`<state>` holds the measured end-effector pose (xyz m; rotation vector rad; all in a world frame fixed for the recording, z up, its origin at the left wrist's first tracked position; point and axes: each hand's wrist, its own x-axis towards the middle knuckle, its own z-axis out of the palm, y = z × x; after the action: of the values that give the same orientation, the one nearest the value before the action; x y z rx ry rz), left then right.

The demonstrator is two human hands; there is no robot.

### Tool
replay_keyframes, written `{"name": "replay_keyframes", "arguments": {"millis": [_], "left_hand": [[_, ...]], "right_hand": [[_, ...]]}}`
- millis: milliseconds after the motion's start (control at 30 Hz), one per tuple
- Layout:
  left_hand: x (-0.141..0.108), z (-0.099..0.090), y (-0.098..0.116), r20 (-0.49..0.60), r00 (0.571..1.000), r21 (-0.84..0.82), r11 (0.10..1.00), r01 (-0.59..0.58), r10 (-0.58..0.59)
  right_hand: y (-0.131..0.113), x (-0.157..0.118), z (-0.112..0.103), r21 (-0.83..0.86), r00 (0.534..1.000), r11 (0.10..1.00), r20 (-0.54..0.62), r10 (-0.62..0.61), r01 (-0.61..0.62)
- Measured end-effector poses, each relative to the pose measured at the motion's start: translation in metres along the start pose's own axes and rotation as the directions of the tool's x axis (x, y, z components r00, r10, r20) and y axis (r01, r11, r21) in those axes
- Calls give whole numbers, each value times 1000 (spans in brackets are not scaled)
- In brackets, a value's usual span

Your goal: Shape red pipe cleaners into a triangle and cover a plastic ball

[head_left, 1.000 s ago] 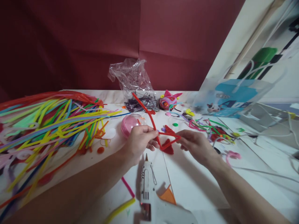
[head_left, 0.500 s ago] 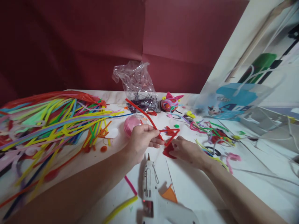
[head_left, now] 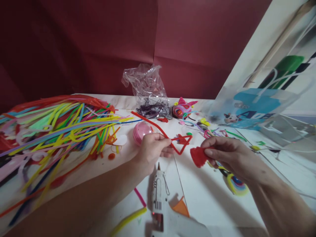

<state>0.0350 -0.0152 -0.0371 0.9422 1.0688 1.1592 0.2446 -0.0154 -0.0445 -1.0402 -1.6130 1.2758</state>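
Between the thumb and fingers of my left hand (head_left: 154,149) is a red pipe cleaner (head_left: 153,123), its right end bent into a triangle. My right hand (head_left: 229,156) pinches a small red fuzzy piece (head_left: 198,157) with a scalloped lower edge, held to the right of the triangle and apart from it. Just behind my left hand sits a clear and pink plastic ball (head_left: 140,131). A white glue gun (head_left: 158,194) lies in front of my left hand, its nozzle pointing away from me.
A large heap of colourful pipe cleaners (head_left: 61,128) spreads over the left side. At the back are a clear plastic bag (head_left: 145,85) and a pink fish-like craft (head_left: 182,108). A printed carrier bag (head_left: 254,105) stands at right. An orange piece (head_left: 181,208) lies beside the glue gun.
My right hand has moved right and lifted the red fuzzy piece away from the bent pipe cleaner. My left hand keeps its hold in nearly the same place.
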Motion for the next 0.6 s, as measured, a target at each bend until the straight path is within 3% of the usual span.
{"name": "replay_keyframes", "arguments": {"millis": [100, 233, 600], "left_hand": [[-3, 4, -2, 1, 999, 34, 998, 44, -44], [-5, 9, -5, 25, 998, 61, 997, 49, -51], [-7, 10, -7, 63, 997, 71, 997, 37, -42]], "right_hand": [[-6, -4, 13, 74, 997, 995, -27, -69, 71], [-6, -4, 27, 29, 985, 991, -117, -130, 134], [-1, -4, 29, -96, 965, 982, -193, -179, 163]]}}
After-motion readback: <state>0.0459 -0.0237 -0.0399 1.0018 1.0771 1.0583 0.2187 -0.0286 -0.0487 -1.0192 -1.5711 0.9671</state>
